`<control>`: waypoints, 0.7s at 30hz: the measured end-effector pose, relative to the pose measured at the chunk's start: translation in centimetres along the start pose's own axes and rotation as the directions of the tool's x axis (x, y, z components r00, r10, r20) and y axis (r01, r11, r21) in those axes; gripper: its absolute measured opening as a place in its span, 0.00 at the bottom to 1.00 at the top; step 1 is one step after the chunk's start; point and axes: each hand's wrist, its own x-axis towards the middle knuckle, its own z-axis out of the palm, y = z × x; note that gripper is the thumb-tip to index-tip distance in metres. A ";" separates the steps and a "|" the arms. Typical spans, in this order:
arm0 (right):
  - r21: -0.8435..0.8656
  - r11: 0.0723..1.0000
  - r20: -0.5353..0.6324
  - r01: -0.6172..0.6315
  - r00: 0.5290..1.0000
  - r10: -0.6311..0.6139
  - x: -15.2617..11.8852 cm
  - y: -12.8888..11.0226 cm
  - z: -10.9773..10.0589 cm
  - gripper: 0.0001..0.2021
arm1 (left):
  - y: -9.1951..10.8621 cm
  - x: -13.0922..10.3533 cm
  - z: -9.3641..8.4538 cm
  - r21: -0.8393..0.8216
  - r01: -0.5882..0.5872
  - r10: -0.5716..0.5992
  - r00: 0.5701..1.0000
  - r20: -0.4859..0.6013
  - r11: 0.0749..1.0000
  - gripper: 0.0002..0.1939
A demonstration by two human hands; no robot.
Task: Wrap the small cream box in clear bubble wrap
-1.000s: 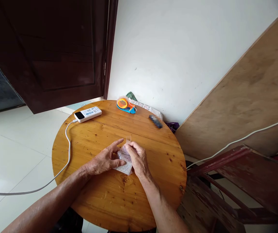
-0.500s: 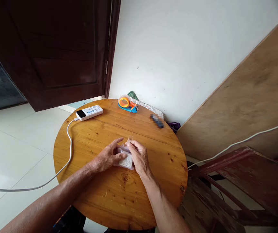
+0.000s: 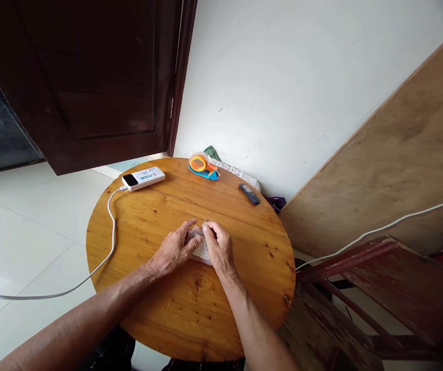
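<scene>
A small whitish packet [image 3: 201, 251] in clear plastic lies at the middle of the round wooden table [image 3: 159, 304]; fine print or a pattern shows on its face. My left hand [image 3: 177, 245] grips it from the left, thumb across its top face, with the forefinger stretched past the far edge. My right hand [image 3: 219, 246] is closed at the packet's right far corner, thumb and forefinger pinched at the plastic there. What lies between those right fingertips is mostly covered. The two hands nearly meet at the packet's far side.
At the table's back left lies a white device [image 3: 144, 179] with a dark screen and a white cable [image 3: 114, 232] running off the edge. An orange and blue tape dispenser [image 3: 204, 166] stands at the back. A blurred dark object [image 3: 249, 194] lies right of it, near a printed strip [image 3: 237, 171].
My right fingers have shifted slightly left and closed in over the far corner. The clear tab that stood above them is now hardly visible. My left hand stays on the packet.
</scene>
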 end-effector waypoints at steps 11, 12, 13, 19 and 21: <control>0.106 0.989 0.018 -0.099 0.995 0.097 0.6 1.0 0.3 0.12 | -0.3 -0.9 -0.5 0.104 -0.236 0.241 0.969 -0.044 0.966 0.15; 0.117 0.987 0.013 -0.113 0.994 0.112 0.6 1.0 0.3 0.12 | -0.4 -0.8 -0.5 0.081 -0.214 0.218 0.975 -0.035 0.973 0.14; 0.130 0.984 0.011 -0.125 0.992 0.125 0.6 0.9 0.2 0.12 | -0.4 -0.7 -0.5 0.059 -0.197 0.198 0.980 -0.026 0.979 0.14; 0.258 0.949 0.027 -0.180 0.983 0.179 0.9 0.9 0.0 0.12 | -0.1 -0.3 -0.6 -0.046 -0.156 0.157 0.988 0.003 0.987 0.15; 0.255 0.951 0.031 -0.173 0.985 0.171 0.9 0.8 -0.2 0.12 | -0.2 -0.3 -0.5 -0.060 -0.145 0.145 0.989 -0.001 0.988 0.15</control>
